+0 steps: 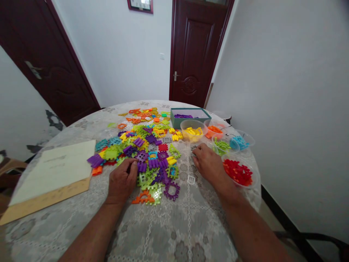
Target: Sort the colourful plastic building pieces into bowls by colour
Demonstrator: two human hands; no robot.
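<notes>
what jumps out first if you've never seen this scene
The bright heap of plastic building pieces in the middle of the round table, with the left hand at its near edge. To the right, by the right hand, clear bowls hold pieces sorted by colour: the red bowl nearest, the yellow bowl farther back beside a teal box.

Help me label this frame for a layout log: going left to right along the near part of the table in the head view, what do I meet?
White sheet on cardboard → left hand → purple frame piece → right hand → clear bowl of red pieces.
</notes>
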